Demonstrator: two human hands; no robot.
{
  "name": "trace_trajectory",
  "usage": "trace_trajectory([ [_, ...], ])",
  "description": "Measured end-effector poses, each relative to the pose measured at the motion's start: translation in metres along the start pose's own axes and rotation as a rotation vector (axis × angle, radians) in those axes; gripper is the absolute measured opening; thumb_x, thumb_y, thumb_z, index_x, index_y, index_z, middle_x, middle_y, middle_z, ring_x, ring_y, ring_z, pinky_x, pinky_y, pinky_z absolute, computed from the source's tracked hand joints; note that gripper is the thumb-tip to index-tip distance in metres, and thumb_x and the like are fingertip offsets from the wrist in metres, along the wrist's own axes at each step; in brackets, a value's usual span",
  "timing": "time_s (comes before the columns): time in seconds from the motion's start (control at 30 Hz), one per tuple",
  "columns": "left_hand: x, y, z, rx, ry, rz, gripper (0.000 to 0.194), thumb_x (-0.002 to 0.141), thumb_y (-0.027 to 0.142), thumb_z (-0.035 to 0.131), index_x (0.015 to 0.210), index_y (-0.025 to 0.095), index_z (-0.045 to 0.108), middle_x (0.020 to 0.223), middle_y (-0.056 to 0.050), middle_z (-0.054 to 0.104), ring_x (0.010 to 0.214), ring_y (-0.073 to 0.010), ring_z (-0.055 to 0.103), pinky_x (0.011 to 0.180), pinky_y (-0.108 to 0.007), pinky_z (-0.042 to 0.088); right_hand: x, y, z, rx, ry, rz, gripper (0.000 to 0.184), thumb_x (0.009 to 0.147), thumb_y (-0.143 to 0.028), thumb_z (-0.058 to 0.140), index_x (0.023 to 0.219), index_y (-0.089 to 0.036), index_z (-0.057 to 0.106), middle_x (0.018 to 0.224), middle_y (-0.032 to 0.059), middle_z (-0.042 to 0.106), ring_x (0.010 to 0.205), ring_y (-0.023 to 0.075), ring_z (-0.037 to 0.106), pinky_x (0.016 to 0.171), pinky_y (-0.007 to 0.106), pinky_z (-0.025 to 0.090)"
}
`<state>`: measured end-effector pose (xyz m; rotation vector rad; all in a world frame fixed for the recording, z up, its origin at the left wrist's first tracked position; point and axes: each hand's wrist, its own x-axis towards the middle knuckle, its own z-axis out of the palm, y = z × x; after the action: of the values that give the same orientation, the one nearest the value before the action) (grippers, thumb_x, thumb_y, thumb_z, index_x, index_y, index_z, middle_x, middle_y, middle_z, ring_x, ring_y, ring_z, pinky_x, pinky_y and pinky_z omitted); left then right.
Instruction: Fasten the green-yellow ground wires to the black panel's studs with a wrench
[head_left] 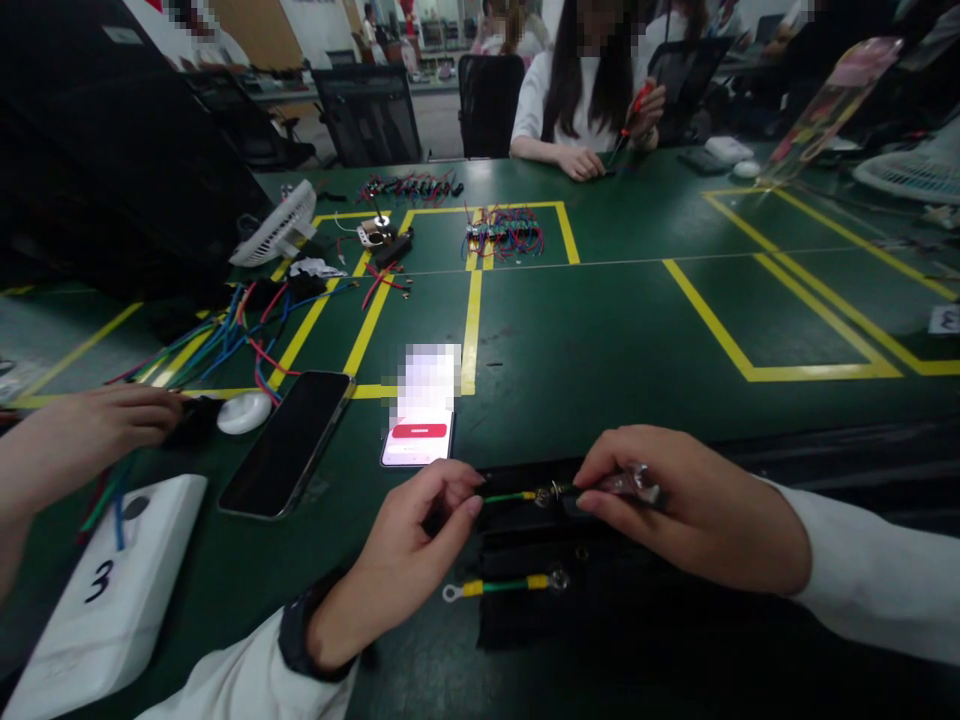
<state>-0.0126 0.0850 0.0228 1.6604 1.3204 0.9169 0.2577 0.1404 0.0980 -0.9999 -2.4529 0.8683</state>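
Observation:
My left hand (405, 560) pinches a short green wire (510, 495) with yellow sleeves near its left end. At the wire's ring terminal, my right hand (690, 510) grips a screwdriver (634, 483) with a clear reddish handle, its tip on the terminal. Both rest over a black block (540, 600) at the table's near edge. A second green wire with ring terminals (504, 585) lies on the block just below.
A lit phone (420, 425) and a dark phone (289, 440) lie ahead left. Another person's hand (82, 435) reaches in at the left beside a white oval object (244, 411), coloured wires (225, 340) and a white box marked 3 (112, 590). A seated person (592, 90) works across the green table (637, 330).

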Motion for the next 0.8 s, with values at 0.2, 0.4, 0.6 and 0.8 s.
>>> trace_trajectory([
  [0.2,0.000,0.000,0.001,0.005,0.011,-0.001,0.011,0.095,0.017,0.058,0.103,0.023,0.061,0.075,0.003,0.058,0.068,-0.0161,0.058,0.065,-0.028,0.049,0.003,0.001,0.005,-0.022,-0.034,-0.004,0.007,0.093,-0.023,0.059,0.091,-0.018,0.064,0.076,0.0019,0.070,0.067,0.0181,0.062,0.063,0.030,0.043],
  [0.4,0.002,-0.002,0.000,0.006,0.015,-0.001,0.011,0.094,0.017,0.059,0.103,0.023,0.062,0.074,0.004,0.058,0.066,-0.0156,0.058,0.063,-0.028,0.049,0.011,-0.001,0.000,0.004,-0.113,-0.045,0.012,0.095,-0.019,0.054,0.091,-0.017,0.065,0.081,0.0037,0.071,0.073,0.0189,0.063,0.070,0.032,0.045],
  [0.6,0.000,-0.002,-0.001,0.009,0.009,0.010,0.011,0.094,0.017,0.059,0.103,0.023,0.062,0.074,0.003,0.059,0.068,-0.0160,0.059,0.064,-0.028,0.049,0.018,-0.001,-0.003,0.051,-0.188,-0.112,0.014,0.093,-0.017,0.054,0.090,-0.018,0.068,0.082,0.0031,0.069,0.074,0.0187,0.062,0.070,0.032,0.045],
  [0.8,-0.002,-0.004,-0.005,0.004,0.006,0.008,0.010,0.095,0.017,0.058,0.102,0.022,0.062,0.075,0.002,0.060,0.068,-0.0160,0.059,0.064,-0.028,0.049,0.017,-0.004,-0.015,0.132,-0.059,-0.039,0.010,0.097,-0.022,0.056,0.091,-0.020,0.064,0.078,-0.0006,0.068,0.067,0.0135,0.063,0.062,0.025,0.049],
])
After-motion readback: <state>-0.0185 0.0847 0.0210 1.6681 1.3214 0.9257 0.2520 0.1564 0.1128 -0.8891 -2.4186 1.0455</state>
